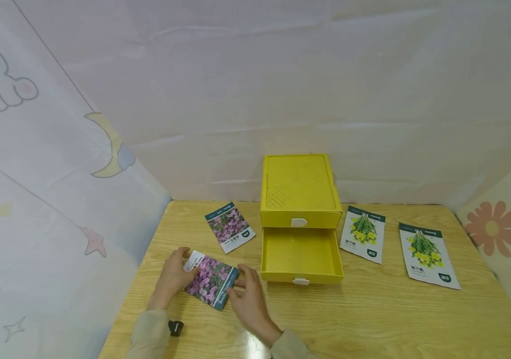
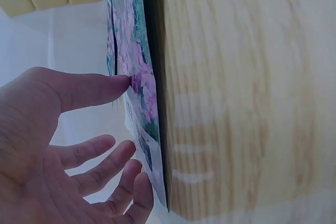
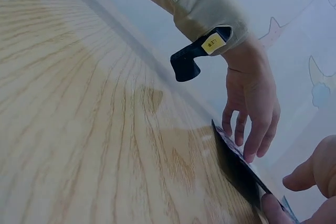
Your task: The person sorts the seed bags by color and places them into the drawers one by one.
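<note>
A seed packet (image 1: pixel 212 280) with pink flowers and a dark green band lies between both hands at the table's left. My left hand (image 1: pixel 173 273) holds its white end, thumb (image 2: pixel 118 86) on the printed face and fingertips along the edge. At the banded end, my right hand (image 1: pixel 250 300) grips the edge with thumb and fingers. In the right wrist view, the packet's dark underside (image 3: pixel 236 163) shows, its near edge tilted up off the table. That view also shows the left hand (image 3: pixel 254 100) reaching down to the packet's far side.
Behind the hands lies another pink-flowered packet (image 1: pixel 230 227). A yellow drawer box (image 1: pixel 300 182) stands at the back, its lower drawer (image 1: pixel 302 252) pulled out. To its right lie two yellow-flowered packets, one nearer (image 1: pixel 364 234) and one farther (image 1: pixel 427 257). Cloth walls enclose the table (image 1: pixel 372 319).
</note>
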Motion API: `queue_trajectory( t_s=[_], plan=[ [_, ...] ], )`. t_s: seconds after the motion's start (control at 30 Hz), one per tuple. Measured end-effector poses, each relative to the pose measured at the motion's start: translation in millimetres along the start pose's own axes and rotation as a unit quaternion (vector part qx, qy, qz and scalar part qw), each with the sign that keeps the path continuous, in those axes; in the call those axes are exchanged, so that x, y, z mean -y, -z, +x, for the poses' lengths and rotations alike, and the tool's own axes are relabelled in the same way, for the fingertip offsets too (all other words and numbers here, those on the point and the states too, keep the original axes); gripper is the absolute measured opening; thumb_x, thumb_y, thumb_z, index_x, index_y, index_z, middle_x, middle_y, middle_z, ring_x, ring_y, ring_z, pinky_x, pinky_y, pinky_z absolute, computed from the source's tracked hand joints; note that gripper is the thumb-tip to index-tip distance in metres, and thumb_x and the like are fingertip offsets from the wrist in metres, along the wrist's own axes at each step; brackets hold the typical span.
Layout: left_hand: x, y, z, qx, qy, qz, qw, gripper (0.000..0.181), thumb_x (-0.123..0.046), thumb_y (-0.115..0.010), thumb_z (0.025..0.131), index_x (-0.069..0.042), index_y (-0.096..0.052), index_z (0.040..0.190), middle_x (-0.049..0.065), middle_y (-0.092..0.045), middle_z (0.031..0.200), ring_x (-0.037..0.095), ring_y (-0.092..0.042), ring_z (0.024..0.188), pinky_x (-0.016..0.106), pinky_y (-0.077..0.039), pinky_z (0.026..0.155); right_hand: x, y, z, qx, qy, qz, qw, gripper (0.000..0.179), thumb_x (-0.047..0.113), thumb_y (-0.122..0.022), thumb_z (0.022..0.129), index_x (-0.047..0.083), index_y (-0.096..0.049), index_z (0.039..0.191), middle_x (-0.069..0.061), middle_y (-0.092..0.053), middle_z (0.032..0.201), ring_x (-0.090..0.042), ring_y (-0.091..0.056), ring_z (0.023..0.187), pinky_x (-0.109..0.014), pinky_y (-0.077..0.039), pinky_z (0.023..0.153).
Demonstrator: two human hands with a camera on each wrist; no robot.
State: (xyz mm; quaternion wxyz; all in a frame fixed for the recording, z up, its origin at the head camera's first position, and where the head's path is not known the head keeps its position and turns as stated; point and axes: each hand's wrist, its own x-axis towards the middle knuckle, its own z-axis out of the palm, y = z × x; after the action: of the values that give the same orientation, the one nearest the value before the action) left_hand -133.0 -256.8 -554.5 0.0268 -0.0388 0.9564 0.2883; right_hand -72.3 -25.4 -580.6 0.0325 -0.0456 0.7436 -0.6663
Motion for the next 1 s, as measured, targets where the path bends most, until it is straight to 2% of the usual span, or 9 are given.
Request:
queue_trajectory(
  t_s=[0.17,0.3,0.4,0.47,0.67,0.83,1.0],
  plan=[
    [-1.4,0.9,-0.7,-0.003,-0.012,0.006,0.9999,0.066,-0.024,-0.076,0.085,-0.001,-0.045,0.139,0.017,-0.054,0.127,0.037,-0.051,0.116,0.055,-0.045,0.093,-4.9,-4.9,4.8,-0.025,-0.029,0.008,0.9992,0.072,-0.001,-0.071,0.085,0.003,-0.033,0.146,-0.014,-0.052,0.128,-0.019,-0.063,0.096,-0.021,-0.055,0.075],
    [-1.4,2.3,-2.8,0.001,-0.009,-0.005,0.9999,0.066,-0.024,-0.076,0.086,0.0,-0.045,0.139,0.017,-0.054,0.127,0.035,-0.053,0.113,0.053,-0.048,0.091,-8.7,-7.6,7.0,-0.021,-0.034,0.022,0.9989,0.058,0.0,-0.068,0.088,0.0,-0.04,0.139,-0.014,-0.06,0.114,-0.015,-0.067,0.086,-0.022,-0.056,0.067],
    [-2.4,4.2,-5.3,0.012,-0.003,-0.029,0.9995,0.064,-0.023,-0.075,0.087,0.0,-0.045,0.139,0.017,-0.054,0.128,0.035,-0.054,0.113,0.052,-0.049,0.089,-10.8,-8.5,8.2,-0.02,-0.029,0.038,0.9987,0.042,-0.003,-0.065,0.089,0.0,-0.049,0.128,-0.015,-0.062,0.107,-0.018,-0.069,0.083,-0.024,-0.057,0.063],
    [-1.2,5.4,-6.6,0.019,-0.003,-0.049,0.9986,0.063,-0.023,-0.074,0.087,0.0,-0.046,0.138,0.017,-0.053,0.129,0.037,-0.054,0.114,0.052,-0.049,0.089,-11.5,-8.6,8.7,-0.022,-0.03,0.045,0.9983,0.037,-0.005,-0.063,0.089,0.001,-0.051,0.124,-0.014,-0.063,0.104,-0.019,-0.069,0.081,-0.025,-0.058,0.061],
    [9.4,9.2,-10.2,0.035,0.002,-0.094,0.995,0.052,-0.021,-0.068,0.093,-0.001,-0.048,0.137,0.019,-0.056,0.128,0.04,-0.056,0.114,0.05,-0.052,0.087,-10.7,-5.5,9.6,-0.027,-0.052,0.04,0.9975,0.039,-0.004,-0.063,0.089,0.006,-0.052,0.125,-0.01,-0.065,0.103,-0.017,-0.068,0.081,-0.026,-0.057,0.06],
    [16.9,16.9,-13.7,0.042,0.011,-0.125,0.9912,0.038,-0.013,-0.062,0.096,0.003,-0.053,0.13,0.021,-0.06,0.117,0.042,-0.057,0.112,0.051,-0.05,0.09,-7.1,-1.8,9.1,-0.026,-0.047,0.031,0.9981,0.042,-0.003,-0.064,0.088,0.005,-0.052,0.126,-0.01,-0.066,0.104,-0.018,-0.067,0.082,-0.025,-0.057,0.061],
    [22.2,24.8,-18.4,0.064,0.042,-0.171,0.9824,0.03,-0.012,-0.057,0.098,0.003,-0.059,0.125,0.015,-0.064,0.11,0.034,-0.059,0.107,0.046,-0.052,0.088,-3.7,2.3,8.2,-0.022,-0.055,0.03,0.9978,0.042,-0.002,-0.066,0.087,0.009,-0.053,0.126,-0.008,-0.065,0.105,-0.017,-0.067,0.083,-0.025,-0.057,0.06]
  ],
)
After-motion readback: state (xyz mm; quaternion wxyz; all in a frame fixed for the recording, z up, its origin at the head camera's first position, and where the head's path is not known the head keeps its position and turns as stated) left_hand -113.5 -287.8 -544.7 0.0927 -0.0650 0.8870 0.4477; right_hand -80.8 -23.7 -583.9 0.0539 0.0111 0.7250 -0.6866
